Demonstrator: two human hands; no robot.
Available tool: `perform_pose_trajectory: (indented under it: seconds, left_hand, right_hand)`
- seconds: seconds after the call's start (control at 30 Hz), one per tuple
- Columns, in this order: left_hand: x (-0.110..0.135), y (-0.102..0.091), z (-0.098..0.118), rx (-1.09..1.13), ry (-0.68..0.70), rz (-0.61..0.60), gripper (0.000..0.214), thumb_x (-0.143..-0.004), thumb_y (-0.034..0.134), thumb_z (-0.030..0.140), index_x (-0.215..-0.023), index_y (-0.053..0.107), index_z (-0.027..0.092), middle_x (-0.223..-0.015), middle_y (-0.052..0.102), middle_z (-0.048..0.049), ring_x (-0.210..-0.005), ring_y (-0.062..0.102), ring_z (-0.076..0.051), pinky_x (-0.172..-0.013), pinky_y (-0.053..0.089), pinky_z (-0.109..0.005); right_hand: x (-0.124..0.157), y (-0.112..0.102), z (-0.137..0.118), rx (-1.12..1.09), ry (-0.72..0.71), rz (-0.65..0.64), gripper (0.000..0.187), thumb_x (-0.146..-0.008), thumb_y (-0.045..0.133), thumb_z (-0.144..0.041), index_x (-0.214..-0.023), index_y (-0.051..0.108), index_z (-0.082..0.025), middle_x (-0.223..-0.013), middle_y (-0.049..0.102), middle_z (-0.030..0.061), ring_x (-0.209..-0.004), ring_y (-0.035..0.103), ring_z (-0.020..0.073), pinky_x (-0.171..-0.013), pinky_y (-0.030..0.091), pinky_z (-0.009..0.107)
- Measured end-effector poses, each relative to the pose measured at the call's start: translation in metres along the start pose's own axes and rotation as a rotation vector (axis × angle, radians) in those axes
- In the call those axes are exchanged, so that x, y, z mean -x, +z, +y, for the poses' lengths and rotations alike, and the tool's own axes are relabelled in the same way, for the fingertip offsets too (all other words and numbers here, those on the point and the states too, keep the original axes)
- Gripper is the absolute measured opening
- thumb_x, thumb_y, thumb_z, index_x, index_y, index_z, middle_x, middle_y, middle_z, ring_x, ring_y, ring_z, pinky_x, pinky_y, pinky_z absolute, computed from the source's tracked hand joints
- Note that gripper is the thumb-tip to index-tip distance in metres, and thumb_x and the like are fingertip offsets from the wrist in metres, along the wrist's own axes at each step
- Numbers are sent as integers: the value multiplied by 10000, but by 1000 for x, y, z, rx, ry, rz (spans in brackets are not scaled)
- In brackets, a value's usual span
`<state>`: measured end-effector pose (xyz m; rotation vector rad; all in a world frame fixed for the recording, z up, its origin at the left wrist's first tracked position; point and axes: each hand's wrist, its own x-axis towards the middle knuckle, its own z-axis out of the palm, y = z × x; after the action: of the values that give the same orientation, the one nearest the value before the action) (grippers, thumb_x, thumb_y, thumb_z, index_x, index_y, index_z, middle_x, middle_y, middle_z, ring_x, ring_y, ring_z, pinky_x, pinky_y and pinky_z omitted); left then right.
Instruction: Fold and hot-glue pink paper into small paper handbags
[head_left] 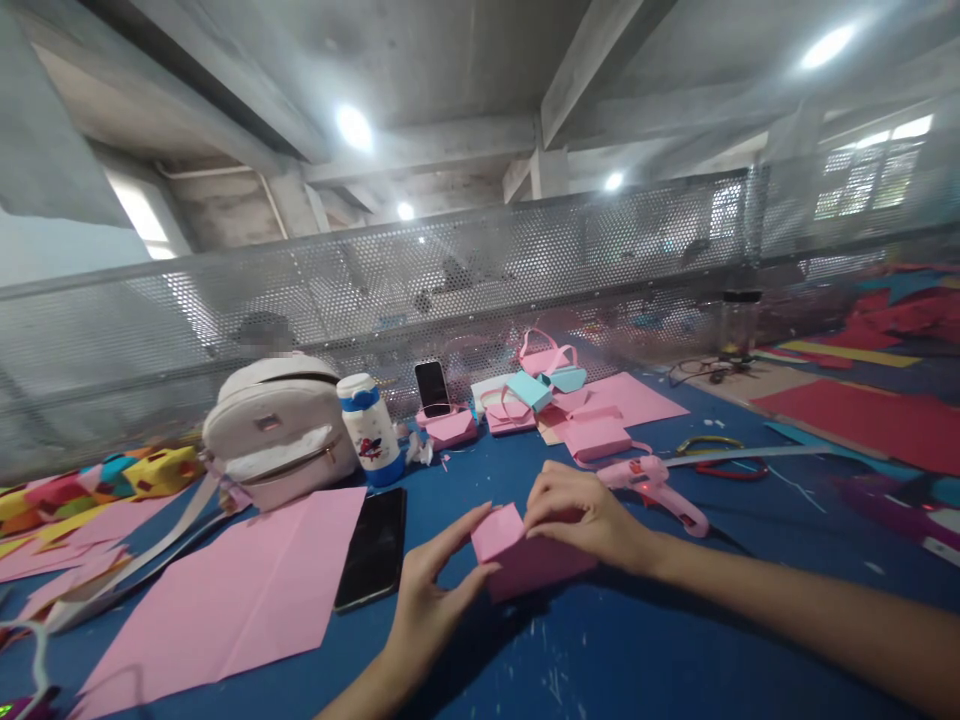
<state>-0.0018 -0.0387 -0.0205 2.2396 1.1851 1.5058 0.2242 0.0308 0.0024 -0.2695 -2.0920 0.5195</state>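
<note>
The 2 bare hands meet on 1 folded pink paper piece [541,572], box-like in shape, toward the near edge of the blue surface [637,655] and well apart from its far edge. The left hand [431,590] has thumb and index finger set around the piece's left end, gripping it. The right hand [583,512] pinches its top rim between thumb and curled fingers.

Just beyond the right wrist lies a pink glue gun [651,487], a small red light on its body. Farther right sits a red-and-yellow tool [727,456], its kind hard to tell. Left of the left hand, 1 dark phone [373,550] lies flat, touching a large creased pink sheet [240,600].

Toward the far edge stand a pale backpack [281,450], a white-and-blue bottle [370,432] and another phone [432,387], upright behind a pink paper bag [452,427]. A perforated metal screen [480,262] runs along that edge.
</note>
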Motion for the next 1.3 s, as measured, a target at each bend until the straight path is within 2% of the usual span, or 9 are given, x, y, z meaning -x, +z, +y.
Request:
perform_pose_trajectory:
  seconds: [0.23, 0.47, 0.7, 0.8, 0.9, 1.03, 1.1, 1.23, 1.3]
  left_hand:
    - [-1, -3, 5, 33, -9, 4, 414, -846, 731, 306, -1243, 665, 205, -1200, 727, -103, -1072, 710, -262, -926, 579, -343]
    - [-1, -2, -1, 47, -11, -33, 366, -846, 730, 365, -1174, 716, 204, -1151, 746, -109, -1042, 722, -274, -941, 572, -378]
    - [-14, -12, -11, 157, -22, -301, 499, -756, 783, 470, -1181, 719, 217, -1169, 736, -127, -1092, 694, -312, -967, 547, -449]
    - [-19, -15, -16, 233, 1, -361, 536, -740, 776, 511, -1184, 720, 216, -1185, 725, -151, -1119, 676, -327, -984, 522, -486]
    - [-21, -15, -18, 306, -25, -383, 577, -728, 756, 564, -1183, 724, 209, -1180, 722, -176, -1125, 665, -338, -982, 509, -492]
    - [-18, -13, -16, 442, -164, -399, 680, -688, 743, 639, -1188, 724, 178, -1204, 706, -188, -1157, 632, -357, -1004, 481, -482]
    - [-15, -11, -16, 510, -231, -392, 711, -665, 745, 665, -1191, 725, 187, -1179, 720, -166, -1106, 656, -351, -998, 485, -471]
    - [-10, -7, -18, 553, -289, -355, 673, -681, 732, 673, -1153, 748, 193, -1019, 775, -125, -936, 720, -325, -984, 494, -485]
    - [-9, -6, -19, 523, -288, -340, 669, -704, 710, 680, -1159, 745, 191, -1064, 767, -132, -983, 712, -337, -1003, 481, -495]
  right_hand:
    - [4, 1, 5, 98, -108, 16, 267, -974, 582, -379, -890, 753, -191, -798, 703, 55, -779, 567, 178, -710, 445, 317]
    - [15, 13, 13, 133, -118, 84, 238, -977, 581, -356, -878, 729, -198, -784, 690, 47, -758, 547, 179, -698, 433, 311]
    - [23, 16, 19, 181, -152, -1, 303, -1036, 447, -364, -927, 680, -205, -856, 705, 51, -832, 575, 189, -754, 412, 343]
    - [23, 17, 17, 131, -151, -12, 331, -1043, 421, -376, -922, 673, -200, -867, 716, 55, -850, 586, 191, -779, 417, 355]
    - [22, 19, 13, -11, -58, 23, 346, -1017, 464, -439, -899, 686, -201, -831, 710, 56, -845, 588, 196, -798, 440, 357]
    - [21, 23, 9, -266, 183, 72, 323, -926, 616, -483, -823, 695, -188, -816, 660, 44, -839, 591, 188, -784, 463, 314]
    - [21, 25, 9, -334, 277, 69, 317, -897, 656, -480, -791, 692, -183, -812, 639, 30, -816, 589, 179, -775, 452, 303]
    - [19, 25, 8, -388, 363, 69, 302, -866, 688, -471, -778, 684, -182, -799, 636, 13, -783, 578, 170, -777, 432, 300]
    - [17, 23, 7, -399, 378, 73, 282, -860, 693, -450, -776, 678, -181, -789, 643, 9, -777, 577, 169, -785, 434, 299]
